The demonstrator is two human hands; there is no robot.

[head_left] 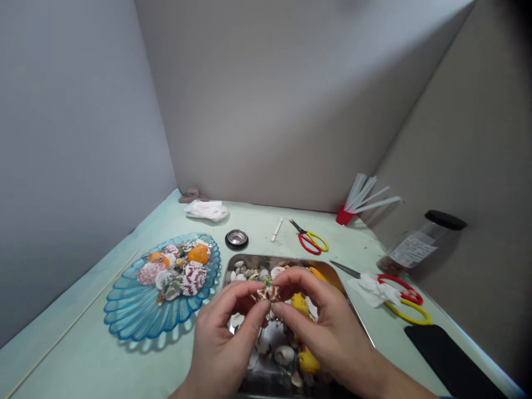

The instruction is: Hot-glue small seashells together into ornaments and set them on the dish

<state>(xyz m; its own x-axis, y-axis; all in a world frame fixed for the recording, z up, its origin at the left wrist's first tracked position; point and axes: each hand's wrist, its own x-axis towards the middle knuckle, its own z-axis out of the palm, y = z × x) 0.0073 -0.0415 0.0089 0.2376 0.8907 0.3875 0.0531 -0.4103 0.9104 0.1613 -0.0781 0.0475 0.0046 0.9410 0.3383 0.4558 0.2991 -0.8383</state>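
Note:
Between the fingertips of both hands is a small brown-and-white seashell (268, 293). My left hand (230, 327) pinches its left side with thumb and forefinger. From the other side, the thumb and forefinger of my right hand (328, 316) close on the same shell. Both hands are above a metal tray (353, 302) of shells, pebbles and yellow pieces (308, 360), and they hide part of it. A blue scalloped plate (137, 318) to the left carries striped, white and orange shells (193, 278).
Behind the tray lie a round metal-and-black lid (236, 239), a white marker (277, 229) and red-and-yellow scissors (310, 239). At right are a second pair of scissors (405, 318), crumpled tissue (374, 289), a clear jar (415, 249), a red cup of glue sticks (344, 215) and a black phone-like slab (449, 357).

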